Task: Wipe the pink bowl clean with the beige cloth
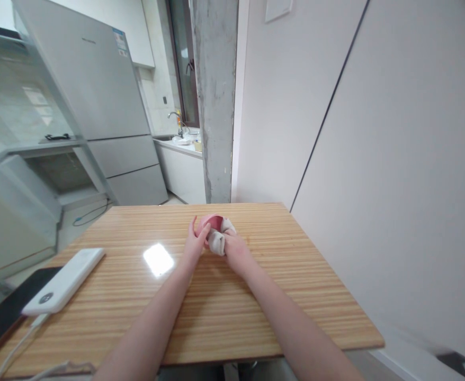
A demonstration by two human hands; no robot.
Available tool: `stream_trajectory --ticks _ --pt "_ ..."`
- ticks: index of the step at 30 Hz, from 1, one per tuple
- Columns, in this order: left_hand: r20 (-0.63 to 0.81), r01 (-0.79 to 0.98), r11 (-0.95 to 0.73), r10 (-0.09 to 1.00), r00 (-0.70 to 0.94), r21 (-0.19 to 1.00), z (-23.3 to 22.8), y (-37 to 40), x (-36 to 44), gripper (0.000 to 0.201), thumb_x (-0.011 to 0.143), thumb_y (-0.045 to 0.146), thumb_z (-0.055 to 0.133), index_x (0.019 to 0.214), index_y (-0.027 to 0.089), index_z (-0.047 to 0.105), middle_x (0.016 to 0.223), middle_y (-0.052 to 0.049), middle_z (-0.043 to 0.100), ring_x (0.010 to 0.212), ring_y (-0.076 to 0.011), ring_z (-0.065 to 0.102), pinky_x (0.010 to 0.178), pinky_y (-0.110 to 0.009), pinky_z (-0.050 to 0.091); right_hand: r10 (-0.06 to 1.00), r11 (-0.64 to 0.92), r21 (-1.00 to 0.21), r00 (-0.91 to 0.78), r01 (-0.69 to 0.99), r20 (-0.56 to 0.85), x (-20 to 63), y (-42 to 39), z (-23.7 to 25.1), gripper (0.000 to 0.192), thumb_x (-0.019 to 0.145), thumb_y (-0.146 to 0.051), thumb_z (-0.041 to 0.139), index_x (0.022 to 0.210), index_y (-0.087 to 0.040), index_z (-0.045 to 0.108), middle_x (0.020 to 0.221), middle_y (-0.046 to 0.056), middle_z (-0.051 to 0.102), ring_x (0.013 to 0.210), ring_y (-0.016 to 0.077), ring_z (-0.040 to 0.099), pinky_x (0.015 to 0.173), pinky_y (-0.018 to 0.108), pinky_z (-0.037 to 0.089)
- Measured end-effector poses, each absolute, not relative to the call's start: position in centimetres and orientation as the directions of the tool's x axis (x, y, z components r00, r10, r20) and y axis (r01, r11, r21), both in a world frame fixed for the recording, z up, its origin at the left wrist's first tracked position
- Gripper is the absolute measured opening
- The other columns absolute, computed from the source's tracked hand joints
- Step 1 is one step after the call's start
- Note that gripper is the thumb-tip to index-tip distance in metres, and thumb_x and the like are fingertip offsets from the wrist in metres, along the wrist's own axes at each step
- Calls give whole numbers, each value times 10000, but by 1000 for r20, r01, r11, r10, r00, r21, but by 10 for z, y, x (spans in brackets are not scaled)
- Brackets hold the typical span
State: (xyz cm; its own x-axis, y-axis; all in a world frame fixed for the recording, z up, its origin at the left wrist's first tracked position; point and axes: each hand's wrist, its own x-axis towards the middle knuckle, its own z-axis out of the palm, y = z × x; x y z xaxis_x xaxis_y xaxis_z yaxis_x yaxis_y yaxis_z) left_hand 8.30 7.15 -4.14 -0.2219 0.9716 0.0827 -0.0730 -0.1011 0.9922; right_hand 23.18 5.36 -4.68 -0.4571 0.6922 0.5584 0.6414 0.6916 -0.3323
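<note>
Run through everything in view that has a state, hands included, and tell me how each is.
Left hand: gripping pink vessel
Right hand: gripping pale cloth
Pink vessel: uncovered
Pale cloth: bunched, at the vessel's rim
White power bank: lying flat, overlapping the dark slab
Refrigerator: shut
Tap: too small to tell if running

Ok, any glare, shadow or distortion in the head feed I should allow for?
Head view: bright glare patch on the table, left of the left hand; soft shadow between the forearms; wide-angle distortion, the fridge leaning steeply; the pink item shows small, its inside partly shaded.
</note>
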Motion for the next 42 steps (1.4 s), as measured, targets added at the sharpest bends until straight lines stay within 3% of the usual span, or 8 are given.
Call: stream_trajectory --ticks 5,11,17,25,29,36,39,42 --pt "93 -17 -101 960 -264 995 -47 67 97 705 707 402 752 1305 168 460 1220 -145 626 1122 -237 611 943 -352 494 717 675 -389 -436 627 544 233 57 -51 288 769 -44 569 1004 -168 680 972 88 640 949 205 546 855 315 496" --pt "124 80 -110 974 -191 991 -36 67 79 657 782 492 628 1325 161 463 1181 -136 631 878 -216 666 678 -312 549 663 726 -305 -507 617 552 234 57 -49 163 840 -86 550 907 -178 667 884 61 643 920 203 539 835 314 486" --pt "207 42 -203 934 -293 978 -45 63 102 693 760 395 679 1358 171 411 1297 -141 579 1180 -229 579 989 -334 467 688 687 -373 -391 624 612 231 55 -54 255 822 -45 530 1020 -154 648 944 86 639 933 208 537 841 318 492" --pt "353 345 -291 926 -132 893 -27 59 75 561 769 382 657 1281 192 533 1235 -116 632 1171 -279 585 1034 -447 437 681 713 -373 -459 594 571 233 57 -54 292 800 -80 564 1069 -162 641 1059 110 632 1064 241 532 944 389 475" --pt "288 179 -254 935 -206 951 -30 53 93 776 775 400 668 1435 173 328 1266 -149 608 1148 -253 608 1004 -409 463 725 670 -492 -343 556 598 232 54 -56 379 810 -54 509 1157 -171 608 1032 103 622 1023 225 555 928 372 491" --pt "236 272 -176 950 -206 946 -25 58 85 517 787 388 656 1230 142 549 1187 -141 641 1087 -281 624 897 -393 524 704 695 -450 -403 561 585 228 60 -60 334 818 -110 580 1146 -168 607 1033 95 631 1021 221 562 942 376 481" --pt "143 184 -104 968 -208 977 -23 58 83 613 787 400 659 1320 153 480 1183 -154 634 936 -261 670 730 -368 566 707 683 -436 -378 586 598 225 61 -59 210 876 -150 547 1050 -180 659 959 81 646 990 218 574 916 362 487" --pt "186 75 -172 945 -270 982 -29 57 94 720 755 370 708 1374 172 397 1253 -151 601 1059 -238 638 876 -351 531 718 666 -483 -313 569 621 226 59 -58 314 881 -153 531 1175 -199 632 1048 95 636 1020 219 580 919 354 492"
